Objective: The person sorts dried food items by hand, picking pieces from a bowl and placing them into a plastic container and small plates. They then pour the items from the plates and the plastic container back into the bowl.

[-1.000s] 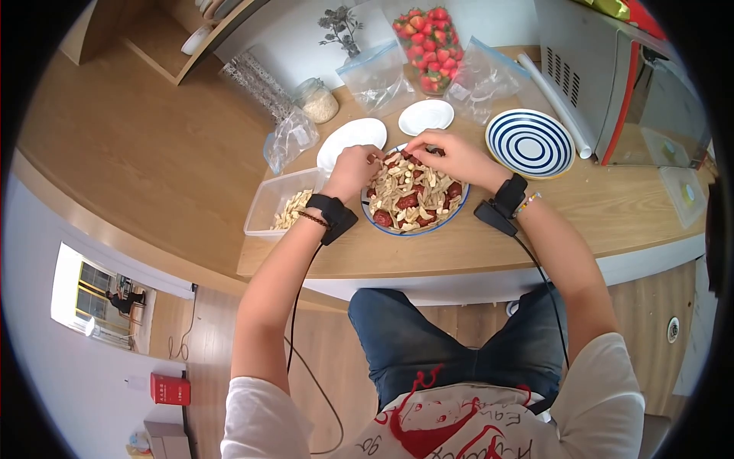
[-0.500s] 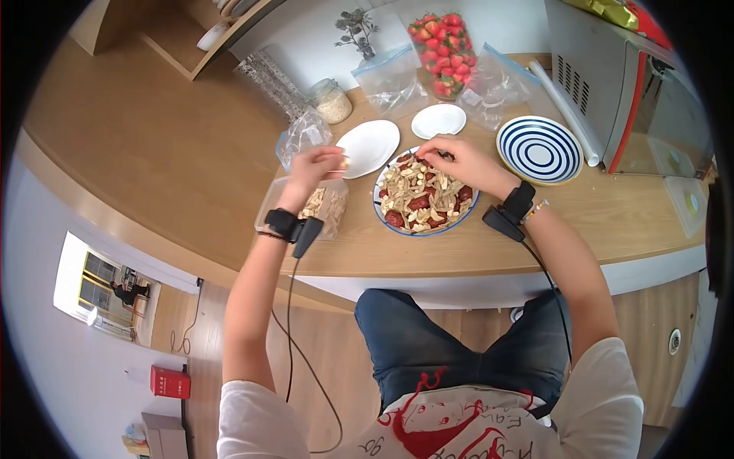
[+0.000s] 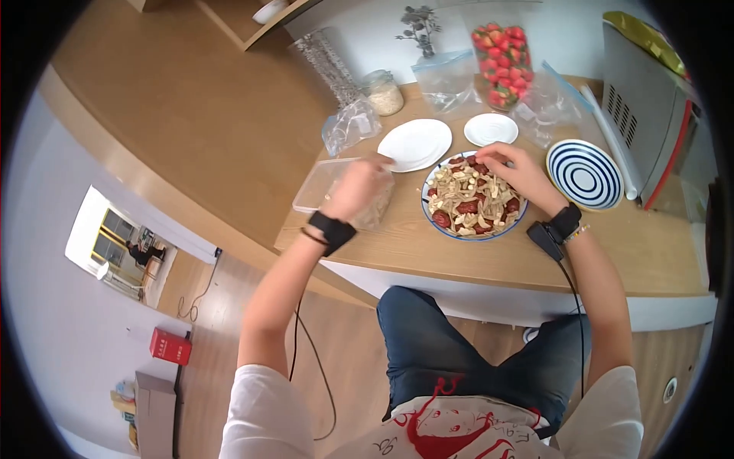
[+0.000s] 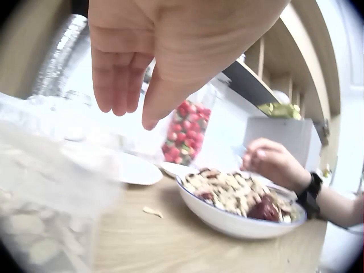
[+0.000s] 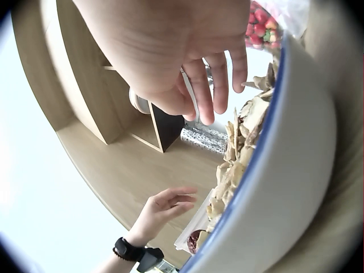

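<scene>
My left hand (image 3: 359,187) is over a clear plastic box (image 3: 308,191) of pale dried slices, blurred in the head view. Its fingers hang loose in the left wrist view, with nothing between them. My right hand (image 3: 521,174) hovers at the far right rim of a white, blue-rimmed bowl (image 4: 219,220). Relaxed fingers (image 5: 219,85) show in the right wrist view, close to the heaped contents and holding nothing visible. Pale dried slices (image 3: 478,183) and wrinkled red dates (image 3: 467,207) fill the bowl. One loose slice (image 4: 152,212) lies on the table beside it.
Behind the bowl are a white oval plate (image 3: 415,145) and a small white dish (image 3: 491,131). A blue-ringed dish (image 3: 586,176) sits to the right, near a long white roll (image 3: 609,141) and a grey appliance (image 3: 650,99). Strawberries (image 3: 502,65), zip bags (image 3: 451,84) and a jar (image 3: 382,96) line the wall.
My left hand has moved from the bowl leftward to over the plastic box. The right hand stays by the bowl's far rim. The head view has swung left.
</scene>
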A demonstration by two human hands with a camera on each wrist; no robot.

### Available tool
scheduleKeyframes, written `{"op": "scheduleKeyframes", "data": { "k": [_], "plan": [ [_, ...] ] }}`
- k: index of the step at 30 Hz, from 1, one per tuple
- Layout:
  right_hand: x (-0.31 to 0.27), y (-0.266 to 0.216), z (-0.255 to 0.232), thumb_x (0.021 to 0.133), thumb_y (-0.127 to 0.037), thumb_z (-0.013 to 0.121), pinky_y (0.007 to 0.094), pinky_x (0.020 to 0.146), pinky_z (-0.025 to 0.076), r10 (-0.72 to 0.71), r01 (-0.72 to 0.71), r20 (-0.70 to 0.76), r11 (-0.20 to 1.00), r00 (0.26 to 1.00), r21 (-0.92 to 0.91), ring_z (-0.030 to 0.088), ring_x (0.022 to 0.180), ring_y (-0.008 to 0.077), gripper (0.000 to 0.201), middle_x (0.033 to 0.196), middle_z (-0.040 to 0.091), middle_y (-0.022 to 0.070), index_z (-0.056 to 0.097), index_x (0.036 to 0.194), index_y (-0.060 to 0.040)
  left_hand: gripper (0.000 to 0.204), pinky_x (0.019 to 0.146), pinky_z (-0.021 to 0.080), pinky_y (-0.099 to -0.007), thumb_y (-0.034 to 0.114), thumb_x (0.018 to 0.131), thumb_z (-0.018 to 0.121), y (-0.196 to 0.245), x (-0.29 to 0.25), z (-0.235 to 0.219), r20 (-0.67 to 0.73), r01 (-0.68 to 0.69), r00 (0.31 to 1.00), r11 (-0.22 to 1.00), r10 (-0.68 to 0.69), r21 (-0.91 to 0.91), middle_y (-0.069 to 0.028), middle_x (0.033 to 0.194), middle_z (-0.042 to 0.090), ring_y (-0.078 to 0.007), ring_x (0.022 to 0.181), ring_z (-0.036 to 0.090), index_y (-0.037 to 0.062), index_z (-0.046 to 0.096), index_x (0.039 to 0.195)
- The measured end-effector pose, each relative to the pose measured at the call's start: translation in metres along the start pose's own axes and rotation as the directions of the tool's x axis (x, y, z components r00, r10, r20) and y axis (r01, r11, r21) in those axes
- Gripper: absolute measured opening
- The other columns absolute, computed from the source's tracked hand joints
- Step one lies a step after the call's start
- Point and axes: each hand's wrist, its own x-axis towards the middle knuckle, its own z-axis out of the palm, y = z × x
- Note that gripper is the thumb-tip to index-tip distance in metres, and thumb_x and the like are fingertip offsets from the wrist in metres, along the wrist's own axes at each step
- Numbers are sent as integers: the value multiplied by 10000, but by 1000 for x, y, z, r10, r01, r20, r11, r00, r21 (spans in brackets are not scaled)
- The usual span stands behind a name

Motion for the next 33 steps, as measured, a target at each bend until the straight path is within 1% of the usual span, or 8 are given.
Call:
{"op": "scheduleKeyframes", "data": {
  "k": [2,5,8,13,20,24,28,33],
  "plan": [
    [-3,-4,-4,892,-122,560,212,635,436,35,-35,-7,996,999,-82,507,674,68,153,782,600,6,614,1000,-27,281,736,506,-368,80,806,591,17,0,34,79,-89,994,969,72,230,-211,1019,610,-333,851,614,22,614,1080],
    [-3,-5,-7,875,-110,576,228,593,413,64,-70,-33,974,997,-217,451,620,80,148,716,539,-1,618,1002,-46,302,701,497,-390,86,818,566,9,9,91,37,124,991,978,-132,167,-209,966,627,-352,803,610,54,610,1114],
    [-1,1,-7,862,-96,581,240,611,422,-119,97,-68,961,991,-258,451,629,101,153,767,540,22,617,1002,-46,343,680,490,-397,94,813,567,0,16,101,85,210,973,974,-217,84,-200,867,640,-342,749,616,98,601,1154],
    [-1,-9,-26,847,-154,595,263,641,462,27,-66,-116,935,993,-347,574,725,117,181,851,602,71,622,971,-25,215,670,489,-386,115,772,626,1,14,94,74,258,963,965,-261,46,-188,801,646,-320,719,627,72,684,975],
    [-6,-12,-39,785,-258,703,241,690,441,285,-219,204,930,937,-295,559,778,106,332,807,592,31,614,993,-14,143,668,477,-453,80,793,562,17,-3,72,59,92,993,985,-102,146,-236,749,608,-387,725,598,-32,639,748],
    [-8,2,-35,745,-295,737,259,718,440,135,-56,206,936,969,-348,550,805,143,410,869,582,56,610,1017,-15,103,647,477,-437,63,806,544,43,-7,21,-163,66,986,968,-27,241,-221,771,600,-384,730,593,-11,615,798],
    [-7,-15,-34,721,-295,757,256,705,440,240,-145,226,918,944,-368,541,795,142,450,873,575,60,612,1034,-6,64,642,481,-417,47,803,559,14,0,-25,-306,112,952,964,-34,240,-187,815,606,-361,738,596,4,606,808],
    [-6,-4,-33,726,-276,755,268,693,441,126,0,299,921,946,-388,534,764,142,403,833,568,52,617,990,-4,124,694,495,-403,143,787,608,-60,-17,-16,-99,261,965,862,-243,434,-181,845,622,-338,775,609,27,627,829]
  ]
}}
